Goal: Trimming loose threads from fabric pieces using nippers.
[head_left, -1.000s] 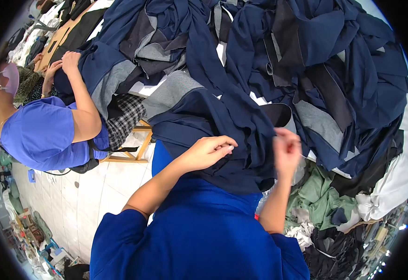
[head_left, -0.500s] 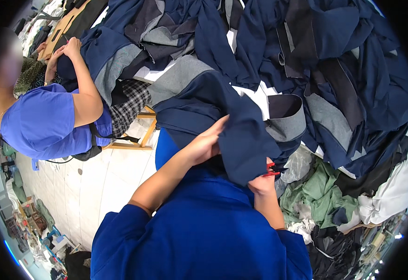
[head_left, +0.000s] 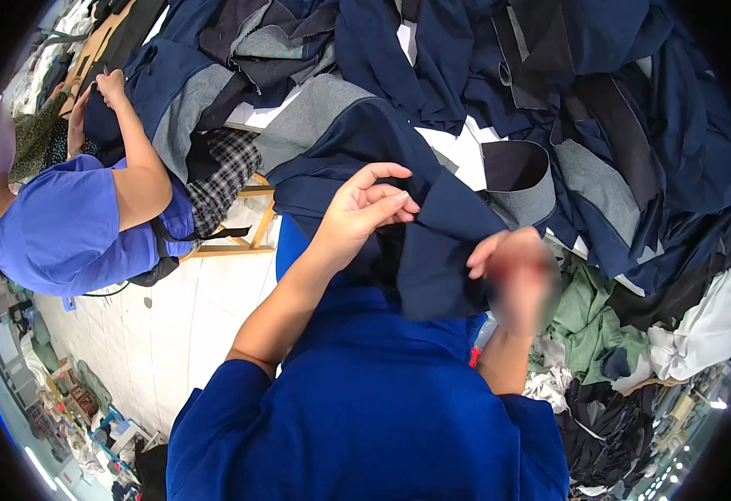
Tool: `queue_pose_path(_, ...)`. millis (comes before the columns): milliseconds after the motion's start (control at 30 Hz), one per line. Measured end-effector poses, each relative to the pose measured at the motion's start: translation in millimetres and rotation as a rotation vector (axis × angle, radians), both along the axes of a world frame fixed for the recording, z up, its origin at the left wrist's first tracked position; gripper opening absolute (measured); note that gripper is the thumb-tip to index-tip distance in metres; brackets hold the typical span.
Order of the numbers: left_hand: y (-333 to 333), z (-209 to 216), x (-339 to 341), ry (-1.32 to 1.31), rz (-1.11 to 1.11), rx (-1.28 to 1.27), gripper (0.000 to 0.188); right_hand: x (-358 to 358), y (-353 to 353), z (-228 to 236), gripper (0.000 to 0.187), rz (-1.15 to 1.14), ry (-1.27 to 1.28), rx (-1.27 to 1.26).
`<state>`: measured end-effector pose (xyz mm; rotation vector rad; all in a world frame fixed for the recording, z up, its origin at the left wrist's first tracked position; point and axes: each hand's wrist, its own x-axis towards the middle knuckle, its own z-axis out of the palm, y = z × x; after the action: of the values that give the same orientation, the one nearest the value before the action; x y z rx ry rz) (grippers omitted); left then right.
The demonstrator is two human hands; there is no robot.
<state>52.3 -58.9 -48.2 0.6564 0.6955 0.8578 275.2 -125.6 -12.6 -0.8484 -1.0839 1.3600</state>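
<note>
A folded navy fabric piece (head_left: pixel 445 250) lies in front of me, its lower part hanging against my blue top. My left hand (head_left: pixel 361 213) is at its left edge, fingers loosely curled and apart. Its fingertips are over or against the cloth, and no grip on it shows. At the piece's right side is my right hand (head_left: pixel 517 280), mostly smeared by blur. Some of its fingertips show beside the cloth; a reddish patch shows in the blur, and I cannot make out what it is. A small red thing (head_left: pixel 476 357) shows between my body and right forearm.
Navy garment pieces (head_left: pixel 675 150) with grey and black linings are heaped across the table, and white sheets (head_left: pixel 470 154) show beneath. Green cloth (head_left: pixel 589 334) and dark scraps (head_left: pixel 604 438) lie low on the right. On the left sits a co-worker in a purple shirt (head_left: pixel 69 217) on a wooden stool (head_left: pixel 232 249).
My right hand has moved up and outward; the red-handled tool seen in it earlier is no longer distinct. My left hand has risen slightly, its fingers more curled. The fabric edge has shifted a little.
</note>
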Motion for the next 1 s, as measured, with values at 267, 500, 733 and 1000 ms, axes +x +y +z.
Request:
queue_pose_path(267,-1,-39,16,0.255,0.029,0.174,0.018,-10,21,-9,0.015,-0.201,-0.518,-0.207)
queue_pose_path(500,-2,-51,18,0.276,-0.114,0.229,0.017,-13,-3,-32,0.026,-0.071,-1.265,-0.038)
queue_pose_path(733,3,-31,52,0.26,-0.371,0.775,0.025,11,-21,-23,0.025,-0.23,0.478,-0.165)
queue_pose_path(1000,-9,-25,50,-0.036,-0.324,0.402,0.025,30,1,-6,0.019,-0.003,0.99,-0.07)
